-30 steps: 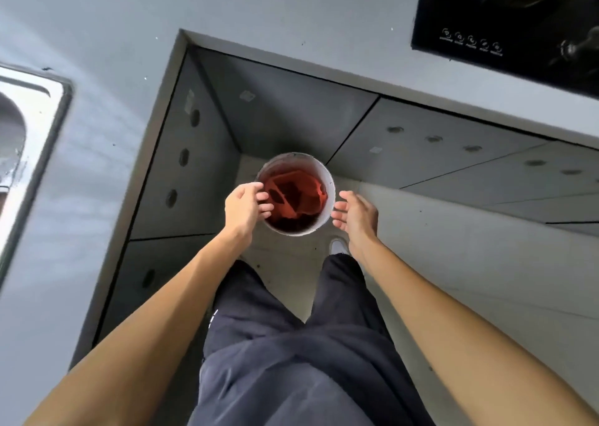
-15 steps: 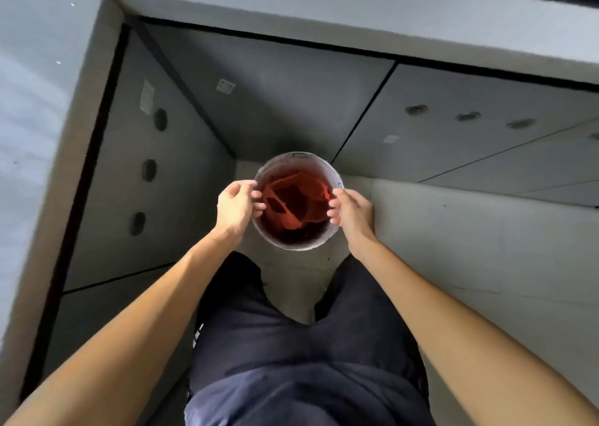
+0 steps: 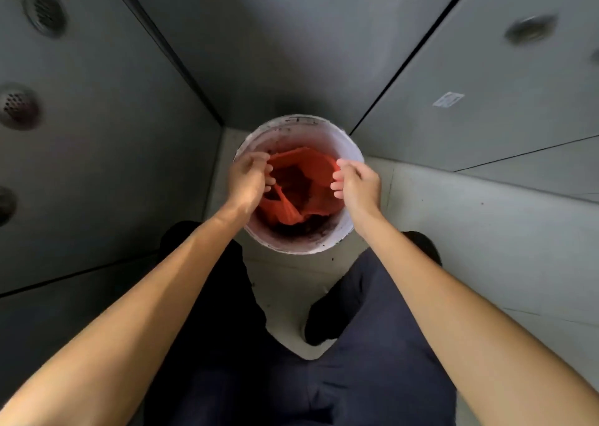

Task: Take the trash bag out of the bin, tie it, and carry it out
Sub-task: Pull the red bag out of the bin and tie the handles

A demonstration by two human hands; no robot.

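Observation:
A round white bin (image 3: 351,148) stands on the floor in the corner between the cabinets. Inside it is a crumpled red trash bag (image 3: 306,168) with dark waste inside. My left hand (image 3: 247,181) reaches over the bin's left rim, its fingers curled around the bag's left edge. My right hand (image 3: 358,186) is at the right rim, fingertips pinched on the bag's right edge. The bag still lies low inside the bin.
Grey cabinet doors (image 3: 107,140) with round vents (image 3: 19,106) close in on the left, behind and on the right. The pale tiled floor (image 3: 470,231) stretches away to the right. My legs in dark trousers (image 3: 372,361) and a dark shoe (image 3: 319,323) are just below the bin.
My head has dropped much closer to the bin. Both hands have moved from outside the rim into the bin and closed on the bag's edges.

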